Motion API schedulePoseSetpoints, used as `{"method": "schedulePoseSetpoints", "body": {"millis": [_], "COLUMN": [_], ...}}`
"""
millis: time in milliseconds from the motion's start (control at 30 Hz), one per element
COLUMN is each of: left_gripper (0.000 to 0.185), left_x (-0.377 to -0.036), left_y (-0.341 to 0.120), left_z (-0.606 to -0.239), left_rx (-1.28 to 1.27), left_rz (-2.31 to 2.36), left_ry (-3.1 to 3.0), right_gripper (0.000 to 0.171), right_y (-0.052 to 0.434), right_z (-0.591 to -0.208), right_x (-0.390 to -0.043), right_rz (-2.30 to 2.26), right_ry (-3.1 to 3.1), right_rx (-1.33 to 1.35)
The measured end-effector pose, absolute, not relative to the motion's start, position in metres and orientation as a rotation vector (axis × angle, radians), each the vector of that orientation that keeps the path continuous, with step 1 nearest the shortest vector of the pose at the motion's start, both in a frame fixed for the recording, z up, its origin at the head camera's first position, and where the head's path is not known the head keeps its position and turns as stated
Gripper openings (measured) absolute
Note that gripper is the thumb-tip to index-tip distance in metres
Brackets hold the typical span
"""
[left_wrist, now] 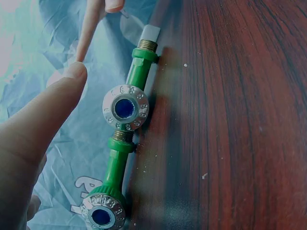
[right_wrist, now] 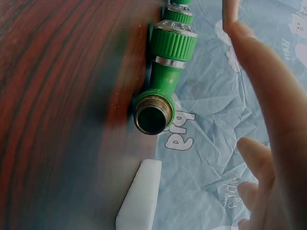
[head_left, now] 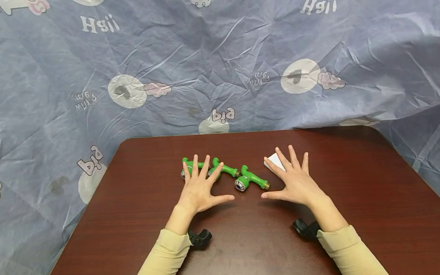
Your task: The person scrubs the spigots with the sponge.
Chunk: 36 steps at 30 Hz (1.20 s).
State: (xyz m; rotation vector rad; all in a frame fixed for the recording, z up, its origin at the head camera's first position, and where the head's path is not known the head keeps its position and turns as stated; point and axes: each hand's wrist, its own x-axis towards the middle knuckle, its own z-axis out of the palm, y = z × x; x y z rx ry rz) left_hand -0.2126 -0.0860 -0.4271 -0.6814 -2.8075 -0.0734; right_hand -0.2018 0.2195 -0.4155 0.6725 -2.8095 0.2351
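Note:
Three green taps with brass threaded ends lie in a slanting row: the left tap [head_left: 202,164], the middle tap [head_left: 226,169] and the right tap [head_left: 250,177]. My left hand [head_left: 197,194] is spread wide in front of the left and middle taps, its fingers partly covering them and holding nothing. To the right, my right hand [head_left: 300,185] also has its fingers spread, with nothing in it. Behind those fingers lies a white block [head_left: 275,162], partly hidden. In the right wrist view, a tap's threaded mouth [right_wrist: 152,117] faces the camera beside the white block [right_wrist: 141,196].
Everything lies on a dark reddish-brown table [head_left: 234,238] with rounded far corners. A wrinkled blue-grey printed cloth [head_left: 198,49] hangs behind it. Black wrist mounts [head_left: 200,239] stick out at the cuffs of both light yellow sleeves [head_left: 160,265].

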Motion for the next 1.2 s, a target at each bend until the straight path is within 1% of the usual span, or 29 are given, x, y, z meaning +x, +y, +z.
{"method": "schedulePoseSetpoints", "body": {"millis": [467,733,1033,1200], "left_gripper": [0.094,0.088,0.070,0.057], "left_x": [-0.215,-0.213,-0.212,-0.211], "left_y": [-0.092,-0.092,-0.081,-0.065], "left_z": [-0.426,-0.420,-0.418,-0.424], "left_rx": [-0.693,-0.763,-0.853,-0.781], "left_rz": [-0.217,-0.468,-0.760,-1.009], "left_ry": [-2.788,-2.658,-2.381,-2.240], "right_gripper": [0.102,0.094,0.079,0.074], "right_y": [0.226,0.232,0.234,0.235], "right_z": [-0.415,-0.417,-0.421,-0.427], "right_x": [-0.206,-0.211,-0.218,-0.219], "right_rz": [0.334,0.537,0.766,0.905], "right_ry": [-2.779,-2.685,-2.540,-2.527], "right_rx": [0.638,0.617,0.520,0.440]}}
